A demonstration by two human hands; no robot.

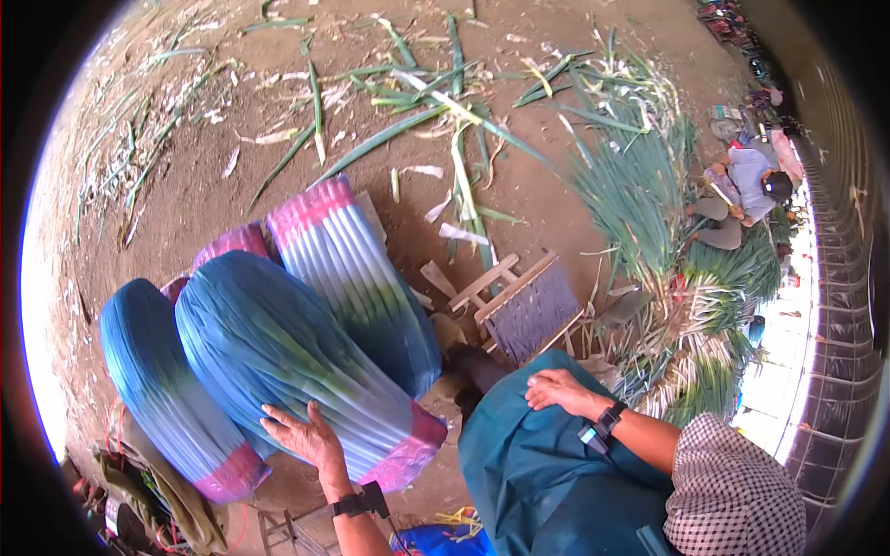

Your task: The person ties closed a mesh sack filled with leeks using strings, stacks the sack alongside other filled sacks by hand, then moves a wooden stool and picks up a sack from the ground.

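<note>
Obliquely, middle bundle point(297, 338) lies left of centre, long axis upper left to lower right; left hand point(311, 437) nearer, fingers apart, seemingly touching its lower side; right hand point(564, 394) slack, unclenched, on teal apron point(528, 454).

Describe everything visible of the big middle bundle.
The big middle bundle is plump, blue-green at its rounded upper-left end, paling through yellow-green to whitish stalks and a shiny, plastic-looking pink wrap. It lies slantwise between two similar bundles, seemingly against them. The left hand spreads over its lower edge; contact is unclear.
</note>
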